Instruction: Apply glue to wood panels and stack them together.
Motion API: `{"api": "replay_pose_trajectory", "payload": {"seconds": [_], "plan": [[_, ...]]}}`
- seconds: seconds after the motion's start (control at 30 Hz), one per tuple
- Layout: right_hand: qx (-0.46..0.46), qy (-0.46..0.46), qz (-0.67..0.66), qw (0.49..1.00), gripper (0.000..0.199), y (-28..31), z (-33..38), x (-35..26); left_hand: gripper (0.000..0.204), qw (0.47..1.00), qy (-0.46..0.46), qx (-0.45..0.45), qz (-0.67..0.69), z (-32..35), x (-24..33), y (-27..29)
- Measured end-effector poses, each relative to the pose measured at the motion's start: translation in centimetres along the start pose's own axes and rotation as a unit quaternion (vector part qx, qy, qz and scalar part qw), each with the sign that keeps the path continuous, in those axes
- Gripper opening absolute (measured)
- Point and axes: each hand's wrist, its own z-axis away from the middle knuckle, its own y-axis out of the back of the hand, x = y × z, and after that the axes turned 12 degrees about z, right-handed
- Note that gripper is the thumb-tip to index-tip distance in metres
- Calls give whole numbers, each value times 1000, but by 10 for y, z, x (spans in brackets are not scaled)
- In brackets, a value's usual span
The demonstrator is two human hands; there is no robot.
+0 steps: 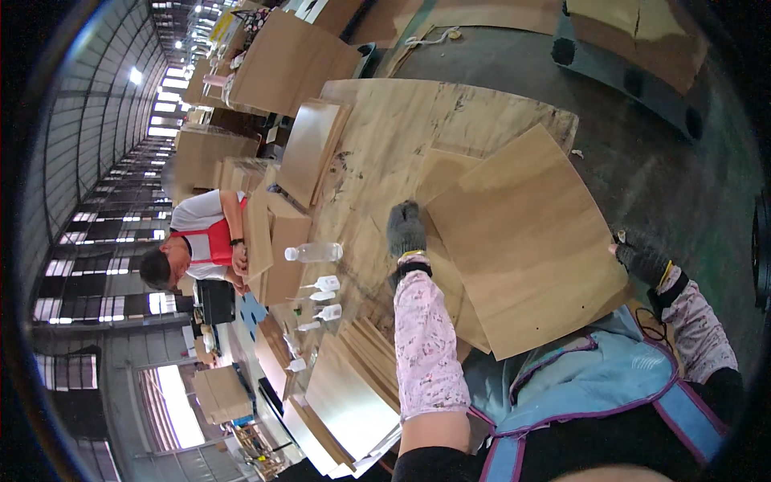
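Note:
A brown rectangular board (522, 241) lies tilted in front of me, overlapping another brown board (438, 173) on the worn wooden table (385, 120). My left hand (406, 230), in a grey knit glove, is beside the top board's left edge with its fingers curled closed. What they hold, if anything, is hidden. At the board's right edge, my right hand (645, 263) is closed too, in a dark glove with bare fingertips. Something small and pale shows at those fingertips, too small to name. Pink patterned sleeves cover both forearms.
Stacked boards (353, 394) stand near my left arm. A clear plastic bottle (315, 252) and several small white bottles (328, 312) are on the table's left. Beyond them, a co-worker (210, 233) in a red apron handles a panel. More boards (309, 153) lie farther back.

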Motion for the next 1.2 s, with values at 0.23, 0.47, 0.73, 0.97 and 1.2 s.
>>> {"api": "replay_pose_trajectory", "payload": {"seconds": [0.23,0.47,0.73,0.97,1.2], "plan": [[-13,6,-133,991,10,-19,-5,-8,27,994,-76,64,-47,8,10,-6],[-66,27,-39,997,14,-12,23,-11,22,961,-133,-55,-236,-6,26,-46],[-211,-46,-182,959,29,-1,51,-9,15,930,-296,-162,-147,-5,174,-158],[-102,-6,-117,988,34,-19,53,13,22,900,-363,-188,-150,13,176,-152],[-79,11,-122,989,39,-47,47,102,32,823,-479,-306,4,164,187,-115]]}}
